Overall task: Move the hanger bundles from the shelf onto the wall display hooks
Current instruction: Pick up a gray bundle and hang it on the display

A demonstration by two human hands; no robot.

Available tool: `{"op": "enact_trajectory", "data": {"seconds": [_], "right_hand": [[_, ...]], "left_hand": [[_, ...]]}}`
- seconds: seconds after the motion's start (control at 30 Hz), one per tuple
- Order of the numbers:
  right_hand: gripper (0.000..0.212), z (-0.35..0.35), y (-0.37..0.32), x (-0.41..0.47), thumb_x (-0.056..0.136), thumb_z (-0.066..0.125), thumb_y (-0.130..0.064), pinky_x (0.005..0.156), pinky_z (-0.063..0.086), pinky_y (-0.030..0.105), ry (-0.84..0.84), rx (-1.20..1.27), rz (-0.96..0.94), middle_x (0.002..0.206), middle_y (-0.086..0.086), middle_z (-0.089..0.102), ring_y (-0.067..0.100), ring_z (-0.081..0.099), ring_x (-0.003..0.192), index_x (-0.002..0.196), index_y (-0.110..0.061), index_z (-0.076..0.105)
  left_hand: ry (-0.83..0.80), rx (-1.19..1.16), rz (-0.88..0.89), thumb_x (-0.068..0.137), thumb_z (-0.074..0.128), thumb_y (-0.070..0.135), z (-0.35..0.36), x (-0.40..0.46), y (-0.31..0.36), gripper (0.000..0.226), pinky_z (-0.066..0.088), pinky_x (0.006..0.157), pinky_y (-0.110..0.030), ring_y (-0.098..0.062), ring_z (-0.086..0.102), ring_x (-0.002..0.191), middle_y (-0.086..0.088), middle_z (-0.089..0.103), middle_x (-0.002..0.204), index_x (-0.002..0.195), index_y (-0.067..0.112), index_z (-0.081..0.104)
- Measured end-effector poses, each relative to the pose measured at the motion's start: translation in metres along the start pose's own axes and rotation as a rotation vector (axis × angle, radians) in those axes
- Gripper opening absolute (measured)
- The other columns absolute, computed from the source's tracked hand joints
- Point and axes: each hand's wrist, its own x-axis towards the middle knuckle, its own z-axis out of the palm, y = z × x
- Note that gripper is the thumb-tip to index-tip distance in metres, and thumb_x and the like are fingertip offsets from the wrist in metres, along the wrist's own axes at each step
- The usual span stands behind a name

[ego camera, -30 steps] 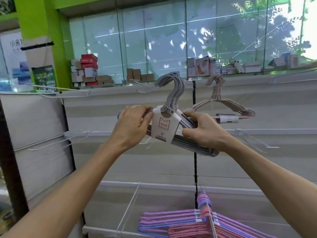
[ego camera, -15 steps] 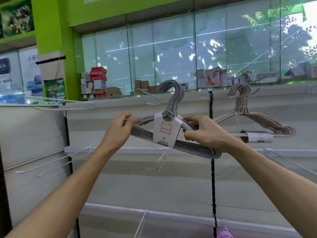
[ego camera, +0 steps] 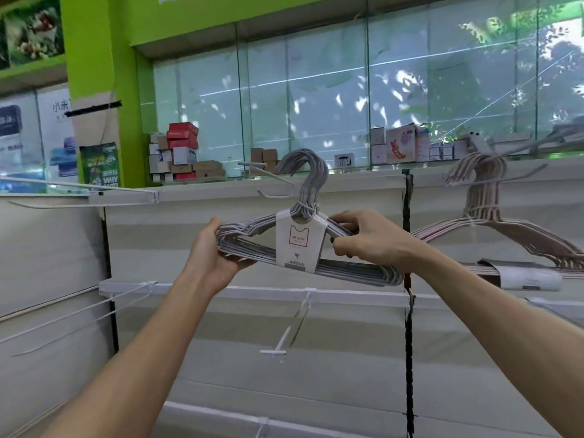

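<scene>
Since a moment earlier the grey hanger bundle [ego camera: 303, 248] had risen, its hooks now level with the wall display hook [ego camera: 268, 177]. The left hand [ego camera: 218, 251] cupped and gripped the bundle's left end; the right hand [ego camera: 369, 238] pinched its right shoulder. Its white paper sleeve [ego camera: 298, 245] bore a red shirt logo and "10"; the smaller print was unreadable. A pink hanger bundle [ego camera: 483, 197] hung on a hook to the right. A green poster [ego camera: 100, 165] read "WHY".

White paper sleeve [ego camera: 300, 245] on the grey hanger bundle [ego camera: 347, 270] reads "10"; green poster [ego camera: 100, 165] at nine o'clock reads "WHY".
</scene>
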Motion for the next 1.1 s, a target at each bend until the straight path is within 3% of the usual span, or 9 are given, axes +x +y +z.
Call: {"op": "enact_trajectory", "data": {"seconds": [0.13, 0.3, 0.4, 0.5, 0.6, 0.7, 0.8, 0.93, 1.1], "right_hand": [[0.047, -0.003, 0.003, 0.012, 0.074, 0.063, -0.020, 0.060, 0.047, 0.024, 0.003, 0.003, 0.002, 0.090, 0.006, 0.074, 0.010, 0.058, 0.066, 0.121, -0.023, 0.064], [0.052, -0.004, 0.002, 0.031, 0.070, 0.062, -0.025, 0.053, 0.043, 0.015, 0.019, -0.026, 0.011, 0.076, -0.004, 0.072, 0.001, 0.054, 0.056, 0.121, -0.022, 0.066], [0.056, -0.002, 0.002, 0.041, 0.068, 0.062, -0.028, 0.054, 0.043, 0.020, 0.019, -0.050, 0.014, 0.072, -0.005, 0.069, 0.004, 0.053, 0.056, 0.123, -0.022, 0.066], [0.048, 0.001, 0.002, 0.050, 0.078, 0.065, -0.021, 0.055, 0.044, 0.023, 0.003, -0.061, 0.009, 0.070, -0.005, 0.067, 0.006, 0.052, 0.057, 0.126, -0.019, 0.065], [0.044, 0.005, 0.002, 0.059, 0.084, 0.064, -0.014, 0.057, 0.046, 0.021, -0.014, -0.084, 0.013, 0.077, -0.001, 0.068, 0.006, 0.055, 0.061, 0.128, -0.015, 0.064], [0.043, 0.012, 0.003, 0.066, 0.085, 0.064, -0.012, 0.056, 0.046, 0.016, -0.030, -0.091, 0.014, 0.077, -0.004, 0.068, 0.005, 0.057, 0.063, 0.128, -0.013, 0.064], [0.040, 0.016, 0.006, 0.071, 0.086, 0.063, -0.013, 0.057, 0.048, 0.017, -0.042, -0.109, 0.017, 0.081, 0.000, 0.070, 0.006, 0.060, 0.066, 0.125, -0.013, 0.065], [0.037, 0.020, 0.015, 0.077, 0.088, 0.061, -0.016, 0.063, 0.053, 0.022, -0.067, -0.145, 0.053, 0.098, 0.006, 0.072, 0.011, 0.067, 0.076, 0.124, -0.015, 0.064], [0.027, 0.028, 0.021, 0.083, 0.089, 0.061, -0.020, 0.062, 0.052, 0.020, -0.057, -0.276, 0.041, 0.093, -0.002, 0.071, 0.011, 0.070, 0.077, 0.116, -0.015, 0.065]], "left_hand": [[0.010, -0.075, -0.032, 0.105, 0.038, 0.043, 0.002, 0.020, 0.002, 0.051, 0.050, 0.086, -0.063, -0.044, 0.060, 0.113, -0.028, 0.062, 0.124, 0.128, -0.002, 0.049], [0.010, -0.074, -0.034, 0.107, 0.037, 0.040, 0.001, 0.041, 0.007, 0.052, 0.049, 0.083, -0.062, -0.043, 0.058, 0.117, -0.028, 0.058, 0.131, 0.136, -0.001, 0.047], [0.019, -0.088, -0.038, 0.107, 0.037, 0.039, -0.002, 0.050, 0.010, 0.050, 0.047, 0.088, -0.062, -0.043, 0.056, 0.119, -0.027, 0.056, 0.133, 0.136, -0.001, 0.047], [0.022, -0.100, -0.048, 0.107, 0.037, 0.039, -0.007, 0.055, 0.011, 0.051, 0.046, 0.091, -0.063, -0.043, 0.056, 0.119, -0.027, 0.055, 0.134, 0.140, 0.001, 0.045], [0.023, -0.102, -0.053, 0.107, 0.036, 0.039, -0.014, 0.061, 0.011, 0.052, 0.047, 0.083, -0.062, -0.044, 0.055, 0.119, -0.027, 0.055, 0.134, 0.141, 0.001, 0.043], [0.024, -0.119, -0.058, 0.107, 0.035, 0.037, -0.023, 0.068, 0.009, 0.050, 0.045, 0.090, -0.064, -0.045, 0.054, 0.121, -0.027, 0.055, 0.135, 0.141, 0.001, 0.044], [0.036, -0.114, -0.061, 0.108, 0.034, 0.035, -0.031, 0.073, 0.007, 0.047, 0.045, 0.094, -0.063, -0.043, 0.055, 0.121, -0.026, 0.057, 0.134, 0.137, 0.001, 0.048], [0.064, -0.112, -0.078, 0.108, 0.031, 0.032, -0.035, 0.078, 0.001, 0.039, 0.046, 0.077, -0.064, -0.044, 0.056, 0.115, -0.025, 0.058, 0.125, 0.113, 0.001, 0.054], [0.064, -0.133, -0.087, 0.107, 0.032, 0.024, -0.041, 0.087, -0.011, 0.028, 0.041, 0.099, -0.066, -0.039, 0.058, 0.103, -0.020, 0.058, 0.111, 0.106, 0.005, 0.052]]}}
